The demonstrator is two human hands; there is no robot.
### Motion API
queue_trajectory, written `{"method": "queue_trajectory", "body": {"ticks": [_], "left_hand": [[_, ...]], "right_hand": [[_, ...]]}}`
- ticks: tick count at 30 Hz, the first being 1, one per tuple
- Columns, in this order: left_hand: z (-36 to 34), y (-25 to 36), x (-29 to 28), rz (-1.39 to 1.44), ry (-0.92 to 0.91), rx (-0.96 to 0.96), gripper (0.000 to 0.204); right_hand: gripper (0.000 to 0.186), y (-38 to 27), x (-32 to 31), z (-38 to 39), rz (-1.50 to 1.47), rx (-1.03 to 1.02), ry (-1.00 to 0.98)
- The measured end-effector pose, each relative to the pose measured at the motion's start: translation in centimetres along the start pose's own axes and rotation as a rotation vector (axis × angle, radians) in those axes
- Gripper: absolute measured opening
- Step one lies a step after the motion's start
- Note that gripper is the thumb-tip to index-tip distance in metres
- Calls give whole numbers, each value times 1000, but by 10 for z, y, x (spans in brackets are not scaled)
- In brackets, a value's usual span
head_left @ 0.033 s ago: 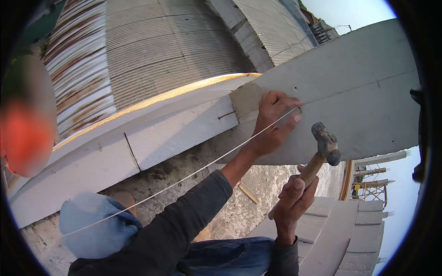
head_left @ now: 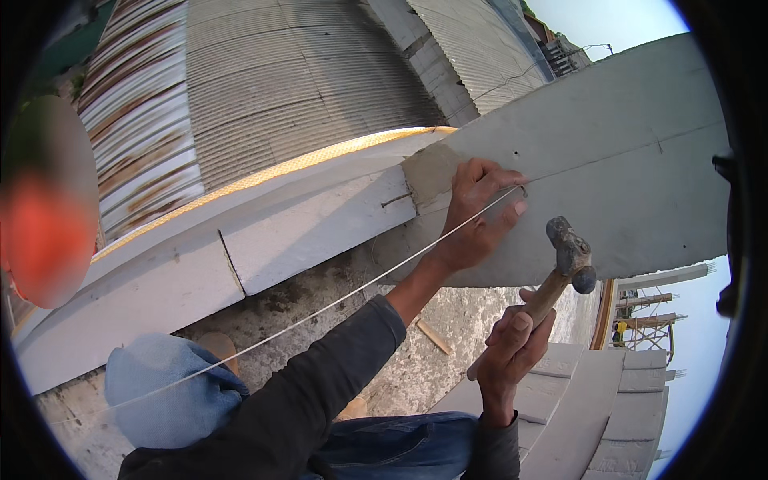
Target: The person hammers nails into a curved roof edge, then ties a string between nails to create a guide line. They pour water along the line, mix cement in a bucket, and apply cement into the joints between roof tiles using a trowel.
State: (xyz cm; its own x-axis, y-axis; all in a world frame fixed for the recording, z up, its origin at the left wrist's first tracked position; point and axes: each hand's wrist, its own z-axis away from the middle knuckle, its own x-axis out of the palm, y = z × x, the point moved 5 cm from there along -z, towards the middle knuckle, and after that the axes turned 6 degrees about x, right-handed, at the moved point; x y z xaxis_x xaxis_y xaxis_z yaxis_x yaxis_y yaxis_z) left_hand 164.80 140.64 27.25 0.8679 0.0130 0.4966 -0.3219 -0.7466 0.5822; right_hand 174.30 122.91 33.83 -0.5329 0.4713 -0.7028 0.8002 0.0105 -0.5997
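At the face of a grey concrete beam (head_left: 624, 184), my left hand (head_left: 480, 216) has thumb and index finger closed around a small bent nail (head_left: 524, 191) tied with a white string (head_left: 360, 289). The string runs taut diagonally toward the lower left, across my view over the forearm. Below and to the right, my right hand (head_left: 516, 352) grips the wooden handle of a ball-headed hammer (head_left: 571, 256), its metal head raised in front of the beam, a short way from the nail.
Pale blocks (head_left: 136, 296) form a low wall at left; more blocks (head_left: 604, 416) lie lower right. A wood strip (head_left: 434, 336) rests on the rough floor (head_left: 400, 376). Corrugated roofs (head_left: 288, 72) and timber scaffolding (head_left: 644, 328) are beyond. A large blurred orange shape (head_left: 48, 240) fills the left edge.
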Motion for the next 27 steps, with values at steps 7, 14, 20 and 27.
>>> {"method": "queue_trajectory", "body": {"ticks": [7,14,20,27], "left_hand": [[1,1,3,-34,25,19,38],[8,0,4,74,89,-68,80],[6,2,1,3,34,-72,88],[5,6,1,-7,15,-51,73]], "right_hand": [[63,18,0,6,-59,-38,3],[62,22,4,5,-135,-29,-2],[62,23,9,6,-117,-30,-32],[64,24,10,7,-118,-26,-13]]}}
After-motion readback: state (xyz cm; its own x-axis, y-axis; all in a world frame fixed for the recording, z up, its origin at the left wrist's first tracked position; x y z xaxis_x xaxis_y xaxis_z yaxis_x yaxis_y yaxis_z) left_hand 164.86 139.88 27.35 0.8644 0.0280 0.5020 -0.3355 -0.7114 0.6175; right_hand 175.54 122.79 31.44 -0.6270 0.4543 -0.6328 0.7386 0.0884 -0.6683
